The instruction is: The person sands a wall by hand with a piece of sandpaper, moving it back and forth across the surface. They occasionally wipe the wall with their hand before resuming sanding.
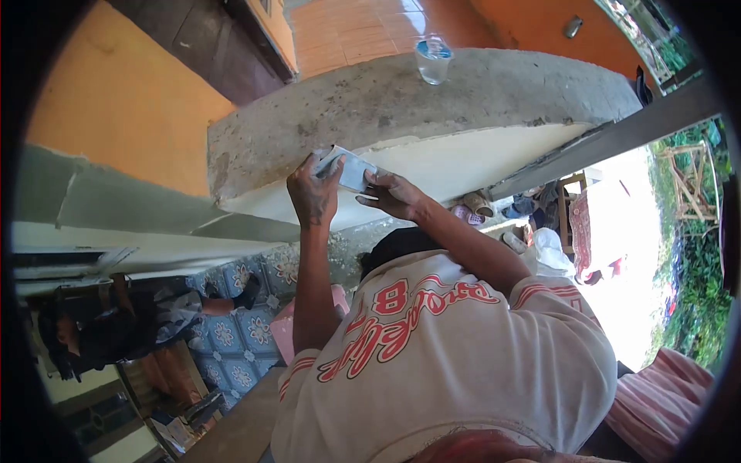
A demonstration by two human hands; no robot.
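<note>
Grey concrete ledge (532, 92) beyond a white shirt (463, 363), hands meeting at its near edge.
The left hand (315, 193) closed around one end of a flat, pale grey piece (351, 170); the right hand (395, 194) pinched the other. Directly between them, the piece's long axis slanted nearer toward the right, both hands touching it, neither clearly closer.

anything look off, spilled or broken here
No spill shows: the plastic cup stands upright. The concrete ledge has dark blotches, so it looks stained and worn. Beyond the right hand, footwear lies jumbled rather than lined up. The left hand looks greyish at the fingers, as if dusty, around the grey piece.
</note>
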